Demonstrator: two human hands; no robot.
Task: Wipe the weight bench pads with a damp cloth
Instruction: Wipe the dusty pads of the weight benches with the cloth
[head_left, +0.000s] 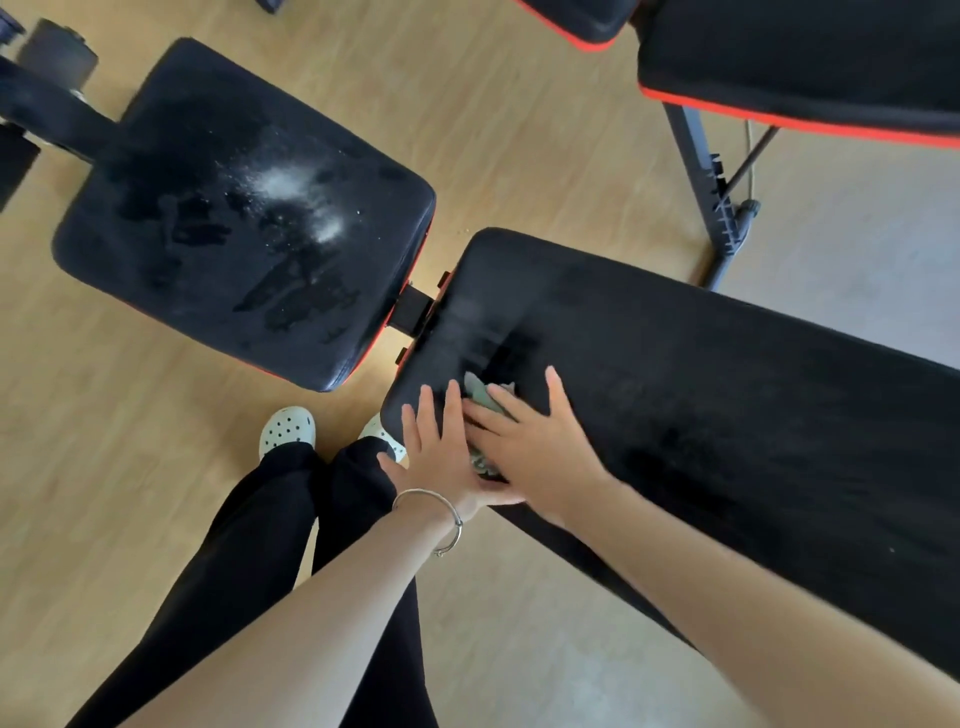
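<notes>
Two hands flat, fingers straight, nothing gripped: left hand (441, 454) and right hand (537, 447) pressed green cloth (480, 399) onto near corner of long pad (701, 384). Seat pad (156, 218) beside it bore white powder (291, 189) and dark smears.

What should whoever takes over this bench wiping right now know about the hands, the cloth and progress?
Left hand: flat on the near end of the back pad, fingers straight, beside the cloth.
Right hand: flat, pressing the greenish cloth onto that same pad.
Done: only faint wipe streaks just ahead of the cloth.
Left: most of the back pad, and the seat pad, which is covered in white powder and smears.
</notes>
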